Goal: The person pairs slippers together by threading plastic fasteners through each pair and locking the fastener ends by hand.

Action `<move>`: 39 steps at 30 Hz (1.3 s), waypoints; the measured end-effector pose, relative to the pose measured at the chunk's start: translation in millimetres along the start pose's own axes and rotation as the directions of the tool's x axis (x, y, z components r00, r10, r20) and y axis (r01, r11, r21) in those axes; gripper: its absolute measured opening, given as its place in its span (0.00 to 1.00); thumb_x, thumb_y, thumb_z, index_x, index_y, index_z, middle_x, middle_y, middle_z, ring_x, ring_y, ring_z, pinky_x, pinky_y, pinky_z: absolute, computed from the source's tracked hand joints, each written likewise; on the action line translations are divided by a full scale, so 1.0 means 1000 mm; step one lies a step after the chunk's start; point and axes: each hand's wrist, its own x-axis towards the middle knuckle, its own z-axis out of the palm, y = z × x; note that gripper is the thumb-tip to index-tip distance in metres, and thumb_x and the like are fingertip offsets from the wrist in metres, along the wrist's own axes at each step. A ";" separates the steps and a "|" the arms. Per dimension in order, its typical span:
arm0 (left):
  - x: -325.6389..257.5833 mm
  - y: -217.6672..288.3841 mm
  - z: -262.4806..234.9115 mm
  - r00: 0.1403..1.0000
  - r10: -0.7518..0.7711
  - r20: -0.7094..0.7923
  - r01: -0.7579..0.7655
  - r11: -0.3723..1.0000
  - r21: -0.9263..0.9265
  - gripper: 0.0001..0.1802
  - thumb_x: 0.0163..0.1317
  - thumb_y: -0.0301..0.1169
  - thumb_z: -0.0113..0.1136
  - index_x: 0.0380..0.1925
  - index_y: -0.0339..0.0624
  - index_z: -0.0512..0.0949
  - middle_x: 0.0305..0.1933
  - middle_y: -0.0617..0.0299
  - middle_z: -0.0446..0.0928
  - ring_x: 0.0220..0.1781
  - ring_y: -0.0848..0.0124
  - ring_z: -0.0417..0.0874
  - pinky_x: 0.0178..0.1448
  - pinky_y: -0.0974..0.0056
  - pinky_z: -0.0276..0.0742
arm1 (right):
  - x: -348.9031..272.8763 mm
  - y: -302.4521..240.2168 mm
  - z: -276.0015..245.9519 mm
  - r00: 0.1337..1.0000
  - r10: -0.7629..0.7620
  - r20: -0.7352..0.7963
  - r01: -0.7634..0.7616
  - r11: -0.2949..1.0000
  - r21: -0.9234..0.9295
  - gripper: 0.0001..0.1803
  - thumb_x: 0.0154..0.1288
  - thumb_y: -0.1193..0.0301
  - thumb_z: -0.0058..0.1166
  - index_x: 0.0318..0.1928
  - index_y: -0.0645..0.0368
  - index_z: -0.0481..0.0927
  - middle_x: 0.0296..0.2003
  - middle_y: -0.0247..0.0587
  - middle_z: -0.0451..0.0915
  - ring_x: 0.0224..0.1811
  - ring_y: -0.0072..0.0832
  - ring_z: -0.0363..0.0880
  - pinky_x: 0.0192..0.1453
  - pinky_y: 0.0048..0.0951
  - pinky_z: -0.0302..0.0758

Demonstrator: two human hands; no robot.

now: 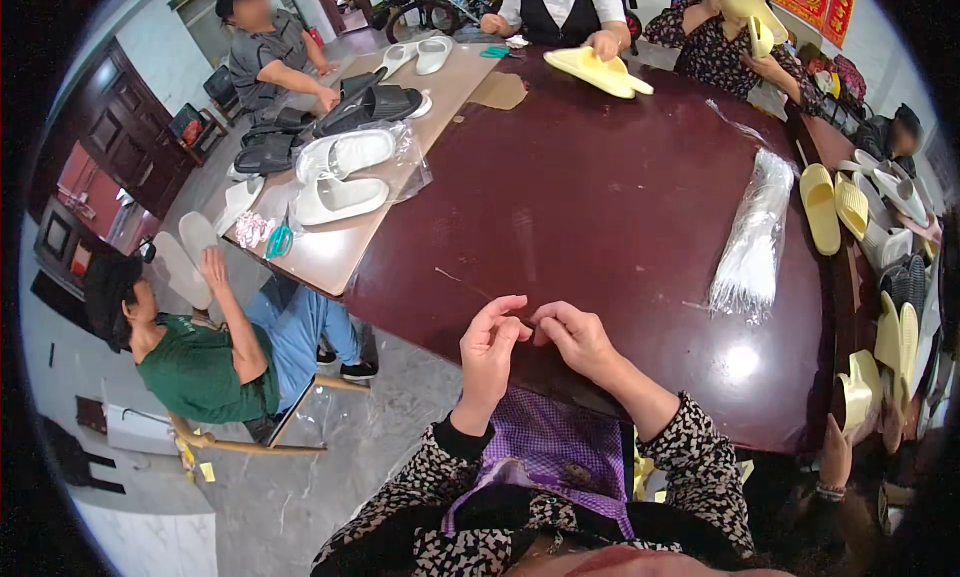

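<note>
My left hand and my right hand are raised close together over the near edge of the dark red table. The left fingers are bent in toward the thumb. On the right hand, thumb and forefinger meet in a pinch facing the left fingertips. Anything held between them is too small to make out. A thin strand lies on the tabletop just beyond my left hand. Farther right lies a bundle of clear, shiny thin strands.
White slippers in clear plastic, black slippers and teal scissors lie on the tan board at left. Yellow slippers line the right edge. Across the table, a person holds yellow slippers. A seated person at left holds pale soles.
</note>
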 end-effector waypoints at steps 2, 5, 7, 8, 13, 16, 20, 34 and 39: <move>0.000 -0.001 0.003 0.999 -0.033 -0.030 0.032 0.999 -0.019 0.11 0.64 0.23 0.49 0.46 0.34 0.74 0.35 0.64 0.78 0.36 0.80 0.76 0.44 0.74 0.73 | 0.000 0.001 -0.001 0.999 0.037 -0.025 -0.035 0.995 0.092 0.07 0.66 0.76 0.45 0.41 0.65 0.75 0.27 0.39 0.78 0.33 0.22 0.78 0.36 0.24 0.75; 0.000 -0.006 0.004 0.996 -0.080 0.034 0.078 0.995 0.062 0.11 0.64 0.22 0.48 0.45 0.32 0.75 0.38 0.62 0.78 0.37 0.78 0.77 0.44 0.72 0.74 | 0.002 0.003 -0.004 0.999 0.020 -0.034 -0.012 0.976 0.218 0.08 0.67 0.75 0.44 0.41 0.66 0.75 0.26 0.36 0.77 0.31 0.20 0.76 0.36 0.23 0.74; -0.001 -0.012 0.002 0.992 -0.107 0.064 0.100 0.990 0.103 0.11 0.64 0.22 0.48 0.44 0.31 0.75 0.39 0.62 0.78 0.38 0.77 0.78 0.45 0.72 0.74 | 0.002 0.004 -0.005 0.999 0.012 -0.038 -0.001 0.960 0.281 0.09 0.68 0.74 0.43 0.40 0.67 0.75 0.25 0.35 0.77 0.30 0.20 0.76 0.36 0.22 0.74; -0.002 -0.016 0.000 0.990 -0.114 0.083 0.099 0.982 0.162 0.10 0.64 0.22 0.49 0.43 0.31 0.75 0.39 0.61 0.78 0.38 0.76 0.78 0.44 0.71 0.75 | 0.002 0.004 -0.006 0.999 0.023 -0.041 -0.009 0.948 0.317 0.09 0.68 0.74 0.43 0.40 0.67 0.75 0.25 0.34 0.76 0.29 0.19 0.75 0.36 0.22 0.73; -0.003 -0.024 -0.004 0.987 0.015 0.162 -0.088 0.887 0.453 0.08 0.60 0.21 0.53 0.39 0.31 0.76 0.37 0.59 0.77 0.38 0.71 0.78 0.43 0.68 0.75 | 0.004 0.002 -0.011 0.994 0.107 -0.040 -0.078 0.893 0.442 0.10 0.69 0.72 0.43 0.39 0.65 0.76 0.23 0.33 0.75 0.27 0.17 0.72 0.34 0.19 0.70; -0.001 -0.024 -0.004 0.964 0.144 0.222 -0.248 0.786 0.566 0.07 0.58 0.21 0.55 0.37 0.31 0.75 0.36 0.56 0.77 0.37 0.67 0.79 0.42 0.66 0.74 | 0.006 0.006 -0.014 0.990 0.141 -0.031 -0.107 0.865 0.490 0.10 0.69 0.71 0.43 0.39 0.64 0.76 0.22 0.32 0.75 0.25 0.16 0.71 0.32 0.19 0.69; -0.001 -0.027 -0.003 0.908 0.300 0.293 -0.419 0.636 0.648 0.06 0.53 0.20 0.58 0.33 0.33 0.75 0.34 0.54 0.75 0.37 0.59 0.77 0.41 0.61 0.74 | 0.009 0.011 -0.015 0.989 0.148 -0.007 -0.122 0.836 0.535 0.11 0.69 0.70 0.42 0.40 0.65 0.76 0.20 0.31 0.73 0.22 0.16 0.69 0.28 0.18 0.67; -0.009 -0.018 -0.006 0.826 0.357 0.436 -0.563 0.479 0.674 0.06 0.50 0.20 0.60 0.28 0.34 0.73 0.36 0.54 0.73 0.39 0.58 0.75 0.43 0.59 0.72 | 0.009 0.017 -0.024 0.943 0.333 -0.031 -0.261 0.789 0.556 0.10 0.68 0.72 0.44 0.36 0.64 0.78 0.15 0.28 0.69 0.13 0.15 0.63 0.17 0.18 0.62; -0.002 -0.021 -0.014 0.836 0.346 0.425 -0.547 0.465 0.696 0.05 0.50 0.20 0.60 0.27 0.34 0.73 0.35 0.54 0.73 0.39 0.58 0.75 0.43 0.58 0.72 | 0.014 0.018 -0.024 0.938 0.345 0.002 -0.289 0.783 0.551 0.10 0.67 0.72 0.44 0.36 0.64 0.78 0.14 0.28 0.69 0.13 0.14 0.62 0.17 0.18 0.62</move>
